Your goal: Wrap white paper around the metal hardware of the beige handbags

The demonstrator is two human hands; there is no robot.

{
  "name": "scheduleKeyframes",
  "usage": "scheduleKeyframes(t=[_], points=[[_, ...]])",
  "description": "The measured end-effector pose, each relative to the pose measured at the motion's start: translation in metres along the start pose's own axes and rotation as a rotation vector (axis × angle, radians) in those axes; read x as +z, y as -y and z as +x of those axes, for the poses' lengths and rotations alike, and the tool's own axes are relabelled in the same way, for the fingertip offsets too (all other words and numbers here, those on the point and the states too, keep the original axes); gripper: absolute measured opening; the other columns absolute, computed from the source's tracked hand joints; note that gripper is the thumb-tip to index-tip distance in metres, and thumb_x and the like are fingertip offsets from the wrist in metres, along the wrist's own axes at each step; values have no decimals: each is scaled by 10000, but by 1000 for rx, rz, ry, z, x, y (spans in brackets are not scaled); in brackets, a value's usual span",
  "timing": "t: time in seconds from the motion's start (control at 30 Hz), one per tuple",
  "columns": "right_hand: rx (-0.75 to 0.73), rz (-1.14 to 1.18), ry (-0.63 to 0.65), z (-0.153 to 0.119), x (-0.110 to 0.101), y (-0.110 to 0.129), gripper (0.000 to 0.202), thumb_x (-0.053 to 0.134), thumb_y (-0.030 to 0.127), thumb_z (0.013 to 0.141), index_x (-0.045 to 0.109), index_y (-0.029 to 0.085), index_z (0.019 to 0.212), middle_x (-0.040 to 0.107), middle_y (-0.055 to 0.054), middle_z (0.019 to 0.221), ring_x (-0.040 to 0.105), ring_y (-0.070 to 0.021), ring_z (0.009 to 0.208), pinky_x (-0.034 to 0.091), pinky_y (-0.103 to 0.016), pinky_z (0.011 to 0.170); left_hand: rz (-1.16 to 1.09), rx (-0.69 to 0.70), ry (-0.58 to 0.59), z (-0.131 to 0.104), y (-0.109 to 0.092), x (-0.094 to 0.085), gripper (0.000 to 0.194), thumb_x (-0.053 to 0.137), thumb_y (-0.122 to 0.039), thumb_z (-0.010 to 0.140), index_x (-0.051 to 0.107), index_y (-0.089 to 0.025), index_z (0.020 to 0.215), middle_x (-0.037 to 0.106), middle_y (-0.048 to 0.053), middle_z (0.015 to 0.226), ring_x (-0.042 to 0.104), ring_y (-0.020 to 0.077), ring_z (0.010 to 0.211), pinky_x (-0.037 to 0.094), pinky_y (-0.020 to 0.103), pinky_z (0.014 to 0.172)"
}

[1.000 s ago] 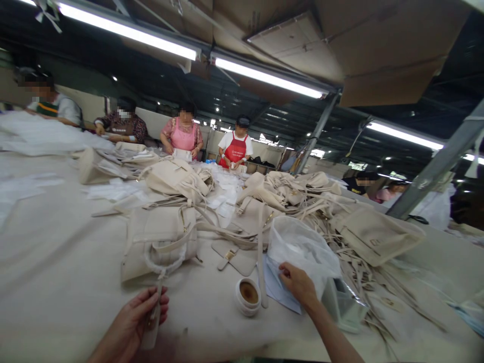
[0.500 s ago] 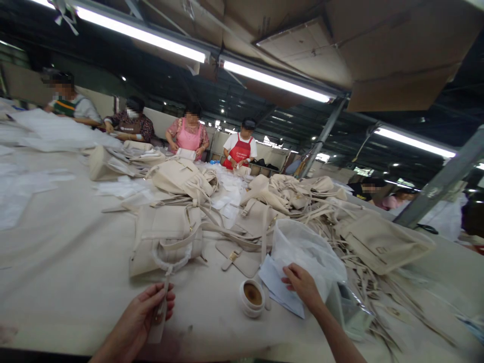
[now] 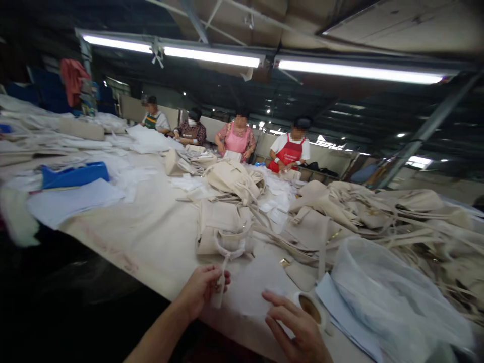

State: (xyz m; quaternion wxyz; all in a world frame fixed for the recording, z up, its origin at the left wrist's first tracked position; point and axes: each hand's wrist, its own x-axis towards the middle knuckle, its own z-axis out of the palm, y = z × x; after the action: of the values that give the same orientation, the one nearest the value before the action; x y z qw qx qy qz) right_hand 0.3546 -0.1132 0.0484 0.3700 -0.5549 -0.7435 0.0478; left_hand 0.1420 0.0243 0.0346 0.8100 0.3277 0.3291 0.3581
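Observation:
My left hand (image 3: 206, 290) is closed around a narrow beige strap end (image 3: 219, 299) with a small metal fitting. That strap hangs from the wrapped handle (image 3: 230, 252) of a beige handbag (image 3: 221, 222) lying just beyond. Near the table edge, my right hand (image 3: 297, 322) has its fingertips on a thin white sheet (image 3: 257, 285), partly under the fingers; the thumb's hold is hidden. The sheet lies between my hands. Right behind the right hand is a round white tub (image 3: 321, 315) with brown contents. A beige flap with a gold clasp (image 3: 285, 262) is partly covered by the sheet.
A stack of pale sheets (image 3: 340, 307) and a crumpled clear plastic bag (image 3: 393, 292) lie at the right. Beige bags and straps (image 3: 363, 206) are heaped behind. A blue object (image 3: 75, 175) sits at the left. Several co-workers stand across the table (image 3: 151, 227).
My right hand has moved left from the pale stack, and a white sheet now lies between my hands. The camera has turned left. My left hand still holds the strap end.

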Motion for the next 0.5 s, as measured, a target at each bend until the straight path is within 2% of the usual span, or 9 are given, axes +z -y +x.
scheduleKeyframes(t=[0.13,0.23,0.3,0.37,0.4,0.5], points=[[51,172,103,13,22,7,152,611,242,844,751,283,801,741,-74,1102,704,-228,1011,555,-297,884,123,25,40,7,-8,-4,288,820,-309,549,626,-126,659,628,22,653,542,113,589,395,243,602],[83,257,208,21,33,11,167,600,271,850,752,295,787,752,-70,1064,708,-233,985,557,-314,879,171,-16,59,14,-4,-3,300,821,-303,494,606,-148,635,592,-10,572,502,116,530,373,258,575],[104,302,228,20,39,9,141,619,299,839,745,300,777,756,-65,1047,703,-243,992,549,-331,895,195,-37,53,17,1,-2,297,812,-306,481,597,-154,619,580,-12,531,486,126,499,356,270,551],[182,391,136,16,43,1,103,651,354,818,731,290,804,734,-73,1116,670,-268,1072,531,-359,934,210,-28,25,18,5,-2,288,802,-306,477,584,-156,591,566,-13,506,465,119,482,326,268,538],[259,461,41,13,44,-4,130,657,393,814,718,284,849,698,-77,1199,649,-279,1109,531,-374,938,214,-13,5,18,7,-2,283,797,-303,479,576,-156,575,559,-16,501,455,112,482,311,264,538],[572,703,-291,9,50,-15,410,644,521,802,591,302,1145,448,-79,1490,631,-290,1129,576,-403,850,209,38,-43,16,11,-1,265,786,-299,485,577,-153,557,565,-13,521,448,104,509,295,259,552]])
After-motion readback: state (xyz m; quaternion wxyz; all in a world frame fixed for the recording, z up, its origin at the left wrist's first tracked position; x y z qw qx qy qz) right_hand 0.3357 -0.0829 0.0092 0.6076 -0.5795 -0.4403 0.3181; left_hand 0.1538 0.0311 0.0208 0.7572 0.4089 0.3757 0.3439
